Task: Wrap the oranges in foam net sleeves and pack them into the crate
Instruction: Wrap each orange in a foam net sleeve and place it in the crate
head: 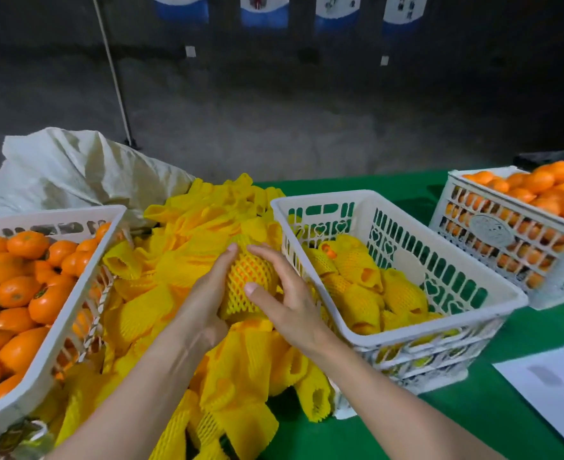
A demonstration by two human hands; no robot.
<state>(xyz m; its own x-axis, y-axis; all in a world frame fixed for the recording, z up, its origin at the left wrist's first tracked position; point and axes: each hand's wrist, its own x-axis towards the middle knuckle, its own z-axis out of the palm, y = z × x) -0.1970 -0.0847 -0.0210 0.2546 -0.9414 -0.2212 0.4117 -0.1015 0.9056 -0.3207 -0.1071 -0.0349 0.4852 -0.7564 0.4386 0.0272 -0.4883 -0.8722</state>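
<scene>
1. the orange (249,277) sits inside a yellow sleeve (238,306) of foam net. it is held just above the pile of loose sleeves (141,313), between the two near crates.
2. the left hand (204,293) cups its left side, fingers (231,252) curled round the net. the right hand (285,302) grips the right side, thumb pressed on the mesh and the other fingers laid over the far side.
3. orange skin shows through the stretched mesh, so the fruit looks well seated. the step now is likely to even the sleeve so both ends overhang alike. tug at the net's rim rather than squeeze the fruit.
4. the middle crate (323,198) stands just to the right, with wrapped oranges (360,273) low in it and plenty of room. set this one down beside them rather than drop it.
5. the left crate (51,214) is heaped with bare oranges (18,290), close at hand for the next pick. a far crate (491,229), well apart to the right, is also piled with fruit.
6. all of this rests on a green tabletop (456,419), with a white sheet (559,383) at its near right corner.
7. a pale sack (75,171) slumps behind the pile. beyond it lie a grey concrete floor (274,127) and a thin pole (113,74), in a dim room.
</scene>
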